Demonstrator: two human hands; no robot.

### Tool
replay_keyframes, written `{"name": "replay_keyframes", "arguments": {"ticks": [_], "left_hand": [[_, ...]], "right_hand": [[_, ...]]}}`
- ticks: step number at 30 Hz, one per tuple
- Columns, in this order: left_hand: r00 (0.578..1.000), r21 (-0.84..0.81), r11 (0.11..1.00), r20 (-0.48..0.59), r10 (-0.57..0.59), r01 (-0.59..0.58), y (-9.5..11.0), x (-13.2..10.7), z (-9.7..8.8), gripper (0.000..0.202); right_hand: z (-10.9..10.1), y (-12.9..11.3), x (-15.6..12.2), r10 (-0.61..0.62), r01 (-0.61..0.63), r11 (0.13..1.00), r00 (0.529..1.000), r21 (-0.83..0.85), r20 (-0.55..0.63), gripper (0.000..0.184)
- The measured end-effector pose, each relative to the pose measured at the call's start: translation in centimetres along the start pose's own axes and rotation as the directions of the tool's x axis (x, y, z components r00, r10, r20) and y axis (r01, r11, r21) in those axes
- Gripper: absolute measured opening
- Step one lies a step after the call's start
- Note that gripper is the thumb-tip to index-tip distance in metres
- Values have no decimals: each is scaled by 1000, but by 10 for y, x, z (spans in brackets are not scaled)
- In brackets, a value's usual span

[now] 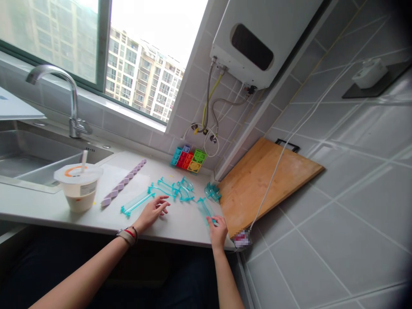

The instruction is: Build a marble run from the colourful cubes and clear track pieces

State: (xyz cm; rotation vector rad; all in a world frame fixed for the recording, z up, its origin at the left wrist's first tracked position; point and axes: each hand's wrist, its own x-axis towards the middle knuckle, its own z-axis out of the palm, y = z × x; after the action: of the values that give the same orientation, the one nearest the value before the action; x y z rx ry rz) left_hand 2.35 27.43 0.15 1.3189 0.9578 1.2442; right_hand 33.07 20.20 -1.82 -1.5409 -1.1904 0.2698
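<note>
My right hand (218, 231) pinches the near end of a translucent teal track piece (204, 207) between thumb and fingers, low at the counter's right side. My left hand (156, 210) hovers over or rests on the counter, fingers loosely stretched and apart, with nothing in it. Just left of it lies a straight teal piece (137, 204) with clips at both ends. Beyond my hands several curved and straight teal pieces (175, 188) lie in a loose cluster. A small heap of teal pieces (212, 192) sits near the wooden board.
A wooden board (264, 184) leans against the tiled wall at right, a white cord across it. Colourful blocks (188, 159) stand at the back. A lilac zigzag strip (124, 182) and a lidded drink cup (79, 189) are at left, by the sink (35, 148) and faucet (74, 103).
</note>
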Motion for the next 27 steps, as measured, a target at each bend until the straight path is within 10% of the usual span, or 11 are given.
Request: {"name": "replay_keyframes", "arguments": {"ticks": [6, 16, 21, 27], "left_hand": [[999, 36, 999, 40, 0, -1, -2, 2, -2, 49], [997, 87, 996, 71, 7, -13, -8, 4, -2, 46], [996, 97, 995, 88, 16, -25, -11, 6, -3, 45], [997, 96, 995, 79, 19, -26, -11, 5, -3, 45]], "right_hand": [[-34, 19, -8, -119, 98, 964, 990, -247, -72, 48], [-54, 24, -11, -356, 499, 750, 858, -434, 371, 45], [-57, 21, 18, -252, 591, 717, 715, -371, 652, 54], [-51, 24, 48, -90, 580, 586, 740, -566, 666, 56]]}}
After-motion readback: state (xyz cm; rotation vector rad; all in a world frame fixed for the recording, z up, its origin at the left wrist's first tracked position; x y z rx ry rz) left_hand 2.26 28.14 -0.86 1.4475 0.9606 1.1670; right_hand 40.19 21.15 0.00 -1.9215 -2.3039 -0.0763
